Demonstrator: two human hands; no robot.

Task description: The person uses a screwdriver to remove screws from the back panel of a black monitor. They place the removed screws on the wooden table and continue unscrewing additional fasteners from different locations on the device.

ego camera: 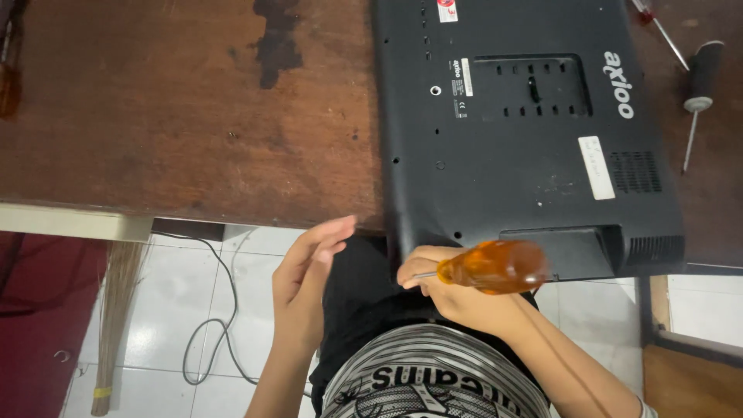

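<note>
While my right hand (453,290) grips the orange-handled screwdriver (487,267) beside the black laptop (526,131), my left hand (309,271) hovers open, holding nothing. Both sit at the wooden table (178,116) edge.

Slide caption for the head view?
Right hand grips amber-handled screwdriver at black laptop's edge; left hand open.

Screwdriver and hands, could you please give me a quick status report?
Right hand shut on orange screwdriver, near the black laptop edge. Left hand open, empty. Two more screwdrivers lie beside the laptop.

amber screwdriver handle (494,266), black laptop (526,131)
</note>
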